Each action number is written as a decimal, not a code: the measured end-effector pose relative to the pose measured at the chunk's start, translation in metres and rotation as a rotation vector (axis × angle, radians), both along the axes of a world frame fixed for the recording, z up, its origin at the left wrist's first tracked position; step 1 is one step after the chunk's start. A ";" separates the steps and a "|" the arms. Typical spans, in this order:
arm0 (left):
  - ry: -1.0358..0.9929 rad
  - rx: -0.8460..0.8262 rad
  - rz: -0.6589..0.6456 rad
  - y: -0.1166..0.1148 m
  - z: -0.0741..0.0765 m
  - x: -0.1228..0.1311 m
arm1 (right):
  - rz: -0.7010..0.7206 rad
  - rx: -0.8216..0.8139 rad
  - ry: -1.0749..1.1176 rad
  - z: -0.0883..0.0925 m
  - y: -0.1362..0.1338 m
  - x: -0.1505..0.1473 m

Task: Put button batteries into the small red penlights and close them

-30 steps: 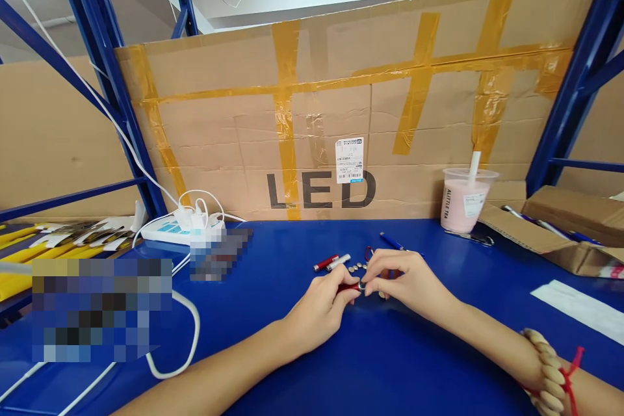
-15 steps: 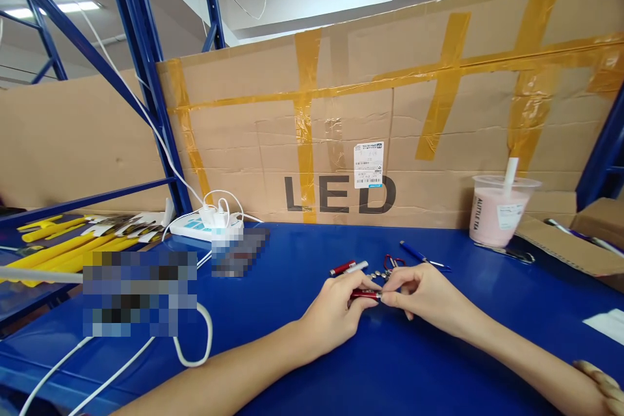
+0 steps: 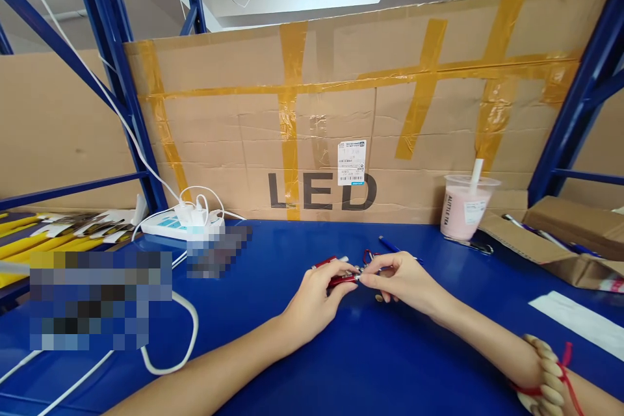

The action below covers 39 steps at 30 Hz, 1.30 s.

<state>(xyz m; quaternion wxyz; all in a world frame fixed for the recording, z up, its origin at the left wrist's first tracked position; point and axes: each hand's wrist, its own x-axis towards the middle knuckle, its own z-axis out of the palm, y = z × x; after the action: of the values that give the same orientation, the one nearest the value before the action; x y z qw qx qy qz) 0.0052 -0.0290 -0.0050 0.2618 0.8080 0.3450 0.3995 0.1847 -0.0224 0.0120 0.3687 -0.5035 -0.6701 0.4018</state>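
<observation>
Between the thumb and fingers of my left hand point(image 3: 309, 299) is a slim, shiny red tube point(image 3: 342, 280), held level just above the blue table. My right hand point(image 3: 412, 283) is closed in a pinch at the tube's right end, where a bit of silver shows. Whatever lies within that pinch is too small to make out. Just behind my left fingers lies a second red tube point(image 3: 324, 262), with a whitish piece point(image 3: 345, 259) beside it. A red loop point(image 3: 368, 256) and a blue pen point(image 3: 389, 245) lie behind my right hand, partly covered by it.
A cup of pink drink point(image 3: 465, 208) with a straw stands at the back right, near an open cardboard box point(image 3: 560, 253). White paper point(image 3: 580, 322) lies at the right. At the left are a power strip point(image 3: 166, 224), white cables point(image 3: 195, 325) and yellow-handled tools point(image 3: 49, 250).
The view has turned to the right, so everything sits further left. My hands keep their hold around the red tube, with the right fingers still at its end.
</observation>
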 end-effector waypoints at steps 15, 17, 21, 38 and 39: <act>-0.043 0.004 -0.068 -0.001 -0.006 -0.002 | 0.100 0.250 -0.016 -0.001 -0.004 -0.002; -0.050 0.036 -0.048 0.000 -0.007 -0.003 | 0.069 0.242 -0.039 0.002 -0.008 -0.004; -0.063 0.047 -0.038 0.002 -0.008 -0.002 | 0.027 0.154 -0.096 0.004 -0.009 -0.006; 0.265 0.217 -0.002 0.012 -0.001 -0.001 | 0.150 0.125 -0.094 -0.014 0.016 0.009; 0.270 0.219 -0.007 0.012 0.000 -0.001 | 0.157 0.127 -0.093 -0.014 0.016 0.009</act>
<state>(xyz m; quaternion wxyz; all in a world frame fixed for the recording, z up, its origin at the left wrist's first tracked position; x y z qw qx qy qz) 0.0041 -0.0166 -0.0053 0.1251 0.8792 0.3286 0.3216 0.1936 -0.0061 -0.0021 0.3356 -0.4432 -0.7480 0.3626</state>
